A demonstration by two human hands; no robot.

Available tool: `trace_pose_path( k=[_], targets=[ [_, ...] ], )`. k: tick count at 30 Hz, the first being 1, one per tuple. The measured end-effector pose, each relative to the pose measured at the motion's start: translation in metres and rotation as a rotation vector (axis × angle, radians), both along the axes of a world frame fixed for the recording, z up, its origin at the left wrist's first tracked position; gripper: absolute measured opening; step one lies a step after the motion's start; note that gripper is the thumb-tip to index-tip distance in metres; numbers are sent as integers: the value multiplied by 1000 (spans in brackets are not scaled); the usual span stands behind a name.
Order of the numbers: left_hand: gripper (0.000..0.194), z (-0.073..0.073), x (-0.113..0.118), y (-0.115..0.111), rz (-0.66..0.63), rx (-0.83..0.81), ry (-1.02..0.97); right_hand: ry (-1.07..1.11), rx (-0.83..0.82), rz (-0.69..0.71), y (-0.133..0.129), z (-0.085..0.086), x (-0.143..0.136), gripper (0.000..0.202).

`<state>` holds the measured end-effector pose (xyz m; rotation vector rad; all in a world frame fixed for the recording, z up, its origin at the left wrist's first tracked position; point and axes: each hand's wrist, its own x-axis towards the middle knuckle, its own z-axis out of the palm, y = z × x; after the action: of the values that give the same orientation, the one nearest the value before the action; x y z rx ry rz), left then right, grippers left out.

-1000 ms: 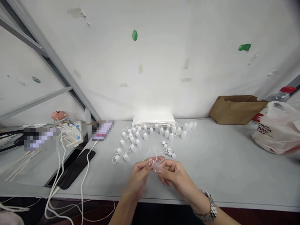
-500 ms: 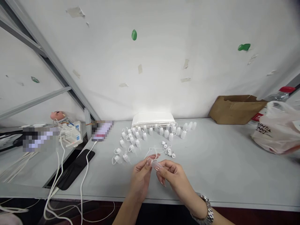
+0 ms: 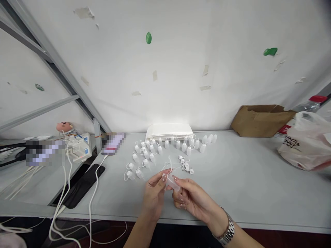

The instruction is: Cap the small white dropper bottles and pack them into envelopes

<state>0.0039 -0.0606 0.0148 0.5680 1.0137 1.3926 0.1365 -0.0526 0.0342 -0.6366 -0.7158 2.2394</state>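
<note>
1. One small cloudy bottle point(image 3: 173, 183) is held over the bench point(image 3: 248, 182), near the middle of its front edge, tilted so that its base points down toward the right.
2. The left hand point(image 3: 154, 191) has its grip closed on the neck end — the fingertips cover it, so I cannot tell how anything there is seated.
3. The right hand point(image 3: 192, 198) grips the body between thumb and fingers.
4. A white strap point(image 3: 171, 163) stands up just beyond the left fingertips; whether it joins the bottle is unclear.
5. The step in hand looks like working the neck end against the body, perhaps by twisting or pressing.
6. The next move seems to call for a steady left pinch and a light right hold — the thin wall would probably give if squeezed.
7. Loose white caps point(image 3: 187, 167) lie just past the hands, toward the back edge.
8. Looped bottles point(image 3: 146, 163) stand left of them, and a few plain bottles point(image 3: 202, 148) stand farther right, near the back edge.
</note>
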Motion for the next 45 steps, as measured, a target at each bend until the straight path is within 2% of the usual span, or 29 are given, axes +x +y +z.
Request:
trace_pose_path(
  k=[2,8,15,22,25,28,30,33,37,40,43,45],
  targets=[
    [25,-1,0,1,14,-21,-13,-29,4,0,-1,-1,-3,35],
    [25,4,-1,1,80,-47,48,-239,205,-170,-2,-4,-7,37],
    [25,6,2,-2,41,-5,30,-439,395,-350,-3,-13,-12,35],
    [24,6,4,-6,-26,4,14,-679,704,-554,-14,-26,-14,28],
    [25,7,3,-4,-66,39,-3,-638,649,-533,-11,-21,-11,27],
    [25,6,-1,-1,-137,76,-24,-510,499,-384,-3,-13,-10,30],
    [23,6,-4,1,-138,85,-13,-416,448,-293,0,-11,-10,35],
    [23,6,-8,2,-83,65,-12,-396,476,-325,-1,-13,-12,34],
    [22,11,-9,-1,-109,43,-56,-617,697,-513,-10,-16,-13,20],
    [24,14,-8,-3,-161,49,-88,-729,1029,-653,-13,-19,-11,9],
    [21,12,-7,-3,-111,34,-94,-765,1365,-760,-13,-23,-10,27],
    [18,9,-6,-4,-63,33,-94,-801,1494,-776,-12,-25,-10,38]
  ],
)
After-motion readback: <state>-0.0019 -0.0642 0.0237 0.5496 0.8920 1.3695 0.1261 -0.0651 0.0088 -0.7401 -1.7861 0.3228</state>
